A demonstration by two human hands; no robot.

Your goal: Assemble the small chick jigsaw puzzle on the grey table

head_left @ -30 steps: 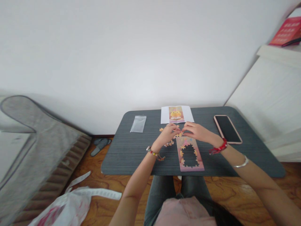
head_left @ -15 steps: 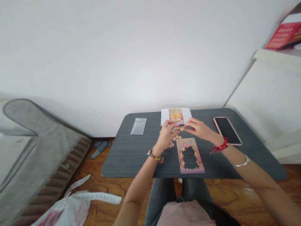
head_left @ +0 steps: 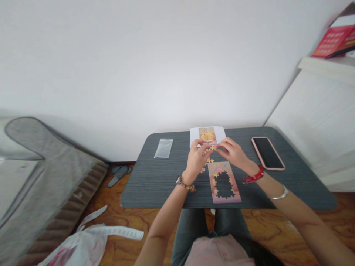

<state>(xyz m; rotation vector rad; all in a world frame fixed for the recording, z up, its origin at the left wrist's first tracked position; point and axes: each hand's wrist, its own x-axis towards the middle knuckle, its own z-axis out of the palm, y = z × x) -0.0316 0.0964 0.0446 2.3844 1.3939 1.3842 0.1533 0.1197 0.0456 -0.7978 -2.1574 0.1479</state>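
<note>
Above the back-middle of the table, my left hand (head_left: 196, 159) and my right hand (head_left: 232, 151) meet with fingertips almost together. A small yellow-orange jigsaw piece (head_left: 213, 147) shows between them, and the fingers of both hands are pinched at its sides. Loose jigsaw pieces (head_left: 210, 161) lie under and beside my left hand, which hides some of them. Nearer to me is a jigsaw board (head_left: 236, 190), its border filled in and its middle showing the dark tabletop. Behind my hands lies a white sheet (head_left: 194, 133) with a printed yellow cartoon picture (head_left: 206, 135).
The dark table (head_left: 155, 184) stands against a white wall. On it are a clear plastic bag (head_left: 164, 148) at left and a phone (head_left: 268, 153) at right. A white cabinet (head_left: 318, 111) borders the right side. Slippers (head_left: 119, 175) and a plastic bag (head_left: 85, 245) lie on the floor.
My right hand has shifted slightly left, and the fingertips of both hands have drawn closer together around the piece. The board and the sheet stay in place.
</note>
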